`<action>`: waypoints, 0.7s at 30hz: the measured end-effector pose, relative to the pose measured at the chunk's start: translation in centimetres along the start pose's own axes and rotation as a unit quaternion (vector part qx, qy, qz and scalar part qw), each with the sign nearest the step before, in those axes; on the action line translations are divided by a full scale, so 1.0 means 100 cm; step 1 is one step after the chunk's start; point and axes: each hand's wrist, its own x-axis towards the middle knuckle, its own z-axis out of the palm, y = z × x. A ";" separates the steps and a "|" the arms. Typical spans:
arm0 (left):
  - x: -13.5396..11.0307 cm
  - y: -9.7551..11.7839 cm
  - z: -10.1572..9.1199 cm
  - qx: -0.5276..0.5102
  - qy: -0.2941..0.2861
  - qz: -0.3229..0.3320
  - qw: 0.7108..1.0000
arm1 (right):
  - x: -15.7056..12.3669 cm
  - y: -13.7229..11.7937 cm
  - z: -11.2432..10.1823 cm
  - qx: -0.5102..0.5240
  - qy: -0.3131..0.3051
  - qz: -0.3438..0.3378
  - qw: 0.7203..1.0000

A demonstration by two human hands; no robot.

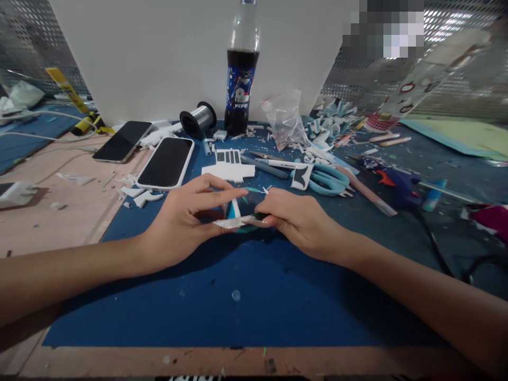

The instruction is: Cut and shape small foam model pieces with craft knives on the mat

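My left hand [186, 219] and my right hand [296, 217] meet over the blue cutting mat [246, 296]. Both pinch a small flat piece of white foam or card with teal and dark markings [237, 214]. The left thumb and fingers close on its near white edge; the right fingertips press on its right side. Much of the piece is hidden by the fingers. Just behind the hands lies a white cut-out with dark rectangular windows [228, 165].
Behind the hands lie teal scissors [329, 180], pens [270, 165], a small black-and-white cut-out [301, 176], two phones [166, 163] [123, 141], a wire spool [198, 119], a Pepsi bottle [241, 79], a plastic bag [286, 119] and white scraps [138, 196]. A blue glue gun [397, 185] lies right.
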 end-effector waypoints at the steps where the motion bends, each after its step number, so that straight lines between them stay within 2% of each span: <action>1: 0.000 -0.001 0.000 0.004 -0.002 0.006 1.000 | 0.000 0.000 0.000 0.004 -0.001 0.001 1.000; 7: 0.001 -0.001 -0.001 0.032 -0.005 0.023 0.999 | 0.001 -0.004 0.002 0.008 -0.001 0.000 1.000; 16: -0.001 0.001 -0.001 0.011 -0.005 -0.001 1.000 | 0.000 -0.001 -0.001 -0.005 0.007 -0.006 1.000; 21: 0.001 0.000 -0.001 0.065 -0.014 0.032 0.997 | 0.003 -0.004 0.003 -0.004 0.016 -0.008 1.000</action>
